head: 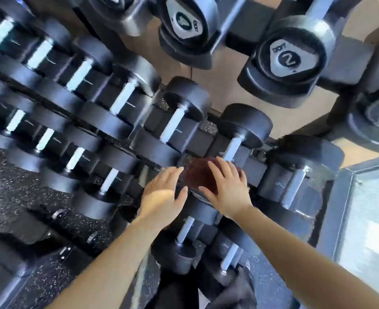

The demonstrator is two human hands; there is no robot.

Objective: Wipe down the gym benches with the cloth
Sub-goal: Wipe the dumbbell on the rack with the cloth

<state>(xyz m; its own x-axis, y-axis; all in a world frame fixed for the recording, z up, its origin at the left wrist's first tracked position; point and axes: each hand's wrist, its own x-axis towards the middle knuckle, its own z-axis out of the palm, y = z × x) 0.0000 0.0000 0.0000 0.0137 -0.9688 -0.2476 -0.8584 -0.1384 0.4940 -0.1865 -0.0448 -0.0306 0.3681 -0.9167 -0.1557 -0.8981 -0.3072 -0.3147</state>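
Just below the middle of the frame, a dark reddish-brown cloth (198,175) lies bunched on a rack of black dumbbells (179,121), blurred, so the surface it rests on cannot be made out. Both arms reach up from the bottom edge and meet at it. The right hand (228,190) covers the cloth's right half: its fingers (224,170) are straight and spread across the fabric, and the thumb points left under the cloth's lower edge. It lies flat rather than curled round the cloth, and the blur hides whether it presses down. The left hand (161,195) is flat too, fingers straight and close together, with their tips just beside the cloth's left edge; whether they touch it cannot be told. The cloth thus sits between the two hands, partly under the right one and held by neither. Rows of dumbbells with pale handles run diagonally from the upper left of the frame down toward the hands. Across the top stand larger rounded black weights, one bearing a grey label marked 2 (288,59). Speckled black flooring (10,188) fills the left side, and a pale grey framed panel (373,219) takes the lower right.
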